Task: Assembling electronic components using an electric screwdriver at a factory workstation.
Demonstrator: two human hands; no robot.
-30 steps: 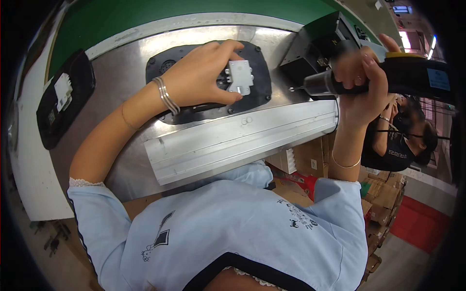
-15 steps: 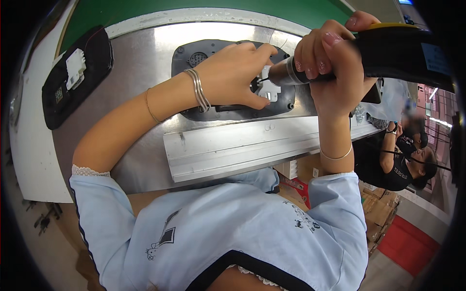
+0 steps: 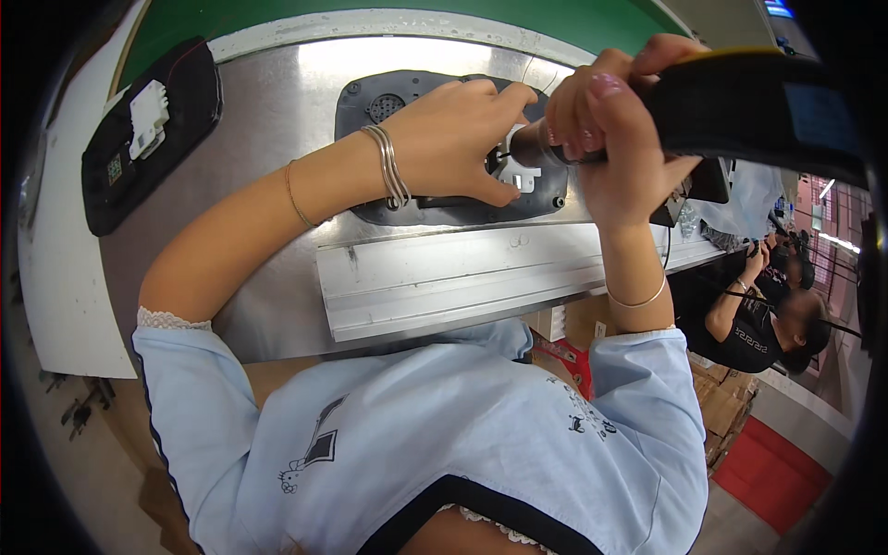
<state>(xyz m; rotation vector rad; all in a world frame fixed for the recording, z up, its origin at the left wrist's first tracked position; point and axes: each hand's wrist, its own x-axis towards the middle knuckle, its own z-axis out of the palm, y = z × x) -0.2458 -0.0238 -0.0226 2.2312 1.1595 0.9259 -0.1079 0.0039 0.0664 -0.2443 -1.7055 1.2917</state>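
My right hand [image 3: 615, 139] is wrapped round a black electric screwdriver [image 3: 740, 106] with a yellow strip. The tool's narrow front end points left, at a white plastic part [image 3: 524, 176] on a dark grey moulded panel [image 3: 361, 97]. Over that panel lies my left hand [image 3: 467, 139], its thumb and forefinger spread on either side of the tool's tip. The hand hides part of the white piece, and whether its fingertips press on it I cannot tell. The panel rests flat on a metal worktop [image 3: 268, 120] and has a round grille near its upper left.
A second dark panel [image 3: 190, 111] with a white part on it lies at the far left. A pale metal rail [image 3: 444, 277] runs along the worktop's near edge. Clear plastic bags [image 3: 745, 199] and a person in black [image 3: 749, 328] are at the right.
The screwdriver and my right hand have shifted slightly left and down. My left hand stays over the panel. The whole view has moved a little.
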